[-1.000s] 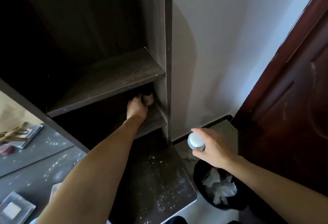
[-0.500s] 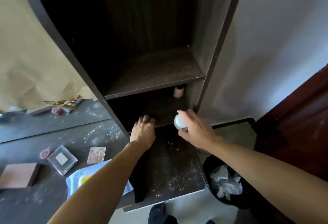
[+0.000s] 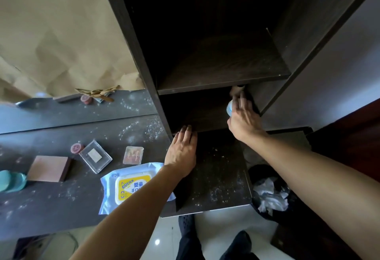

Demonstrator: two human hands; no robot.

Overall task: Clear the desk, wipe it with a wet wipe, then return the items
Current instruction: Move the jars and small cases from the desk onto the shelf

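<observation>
My right hand (image 3: 243,122) grips a small white-capped bottle (image 3: 229,107) and holds it inside the lower cubby of the dark shelf unit (image 3: 222,74), just in front of a small pale bottle (image 3: 236,90) at the back right. My left hand (image 3: 182,152) lies flat and open on the dusty dark desk (image 3: 218,177), fingertips at the cubby's front edge. A blue and yellow wet wipe pack (image 3: 131,185) lies on the desk under my left forearm.
On the desk to the left lie a clear plastic case (image 3: 95,156), a small pink box (image 3: 133,155), a round red tin (image 3: 76,148), a brown block (image 3: 49,168) and a teal dish (image 3: 11,180). A black bin (image 3: 271,196) with crumpled tissue stands right of the desk.
My right hand carried the white-capped bottle from above the bin into the lower cubby. My left hand left the pale bottle at the back and drew back to the desk edge.
</observation>
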